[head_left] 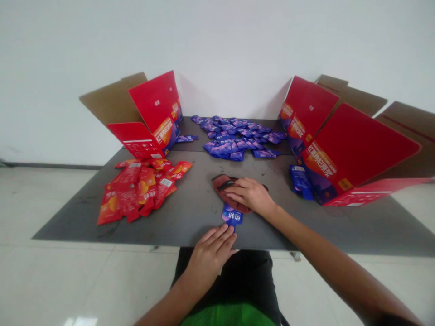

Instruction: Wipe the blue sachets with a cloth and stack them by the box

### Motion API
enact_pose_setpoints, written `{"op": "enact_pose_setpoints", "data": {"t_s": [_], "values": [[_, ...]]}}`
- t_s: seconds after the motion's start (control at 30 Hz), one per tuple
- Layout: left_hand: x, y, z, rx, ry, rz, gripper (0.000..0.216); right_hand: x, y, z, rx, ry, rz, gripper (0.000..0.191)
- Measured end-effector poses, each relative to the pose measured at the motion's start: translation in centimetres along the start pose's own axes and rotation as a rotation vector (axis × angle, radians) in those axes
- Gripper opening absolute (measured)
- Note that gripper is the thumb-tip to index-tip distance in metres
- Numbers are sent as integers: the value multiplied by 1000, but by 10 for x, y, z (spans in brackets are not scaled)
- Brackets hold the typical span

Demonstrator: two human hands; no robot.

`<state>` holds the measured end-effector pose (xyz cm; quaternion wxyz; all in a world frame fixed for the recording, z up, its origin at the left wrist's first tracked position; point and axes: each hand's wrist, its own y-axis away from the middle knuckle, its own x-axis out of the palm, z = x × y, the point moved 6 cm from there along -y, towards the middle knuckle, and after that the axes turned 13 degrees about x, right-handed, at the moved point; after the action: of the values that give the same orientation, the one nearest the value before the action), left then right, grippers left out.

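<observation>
"Where's that blue sachet (232, 216)?"

"Just below the middle of the frame, flat on the grey table (190, 217), its upper end seemingly under the brown cloth (220, 180)."

"And the hands?"

"The left hand (215, 246) lays straight fingers over the sachet's narrow end; whether the thumb pinches beneath, I can't tell. The right hand (253, 194) lies palm down on the cloth; whether it clutches it, I can't see."

"What worries you?"

"If the right presses and rubs while the left is only resting there, the sachet could skid or crease. And that narrow end is close to the table's near edge, so a tug downward in the frame might drop it."

"Those red sachets (129, 192) at left?"

"Safe enough, I'd say, well apart from both hands."
</observation>
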<state>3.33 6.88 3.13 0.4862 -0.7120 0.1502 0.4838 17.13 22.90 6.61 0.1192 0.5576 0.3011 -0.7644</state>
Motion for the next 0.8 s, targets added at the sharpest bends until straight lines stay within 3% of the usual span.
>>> {"op": "enact_pose_setpoints", "data": {"t_s": [0.13, 0.23, 0.37, 0.43, 0.5, 0.63, 0.7, 0.8], "values": [[-1, -1, 1, -7, 18, -20, 30, -27, -25, -25, 111, 86, -70, 27], [0, 0, 0, -26, 40, -11, 30, -42, -5, 6, 69, -2, -136, 32], [2, 1, 0, -82, 72, -28, 23, -22, 37, 57, -161, -135, 13, 28], [1, 1, 0, -73, 75, -41, 24, -8, 36, 52, -158, -145, 42, 28], [0, 1, 0, -34, 64, -46, 27, 0, 17, 28, -89, -77, 26, 28], [-2, 0, 1, -21, 48, -45, 29, -11, -26, -20, 31, 85, -13, 26], [-2, 0, 1, -24, 49, -37, 29, -25, -28, -18, 62, 84, -69, 29], [0, 0, 0, -38, 67, -31, 28, -34, 0, 18, -4, 6, -113, 31]]}}
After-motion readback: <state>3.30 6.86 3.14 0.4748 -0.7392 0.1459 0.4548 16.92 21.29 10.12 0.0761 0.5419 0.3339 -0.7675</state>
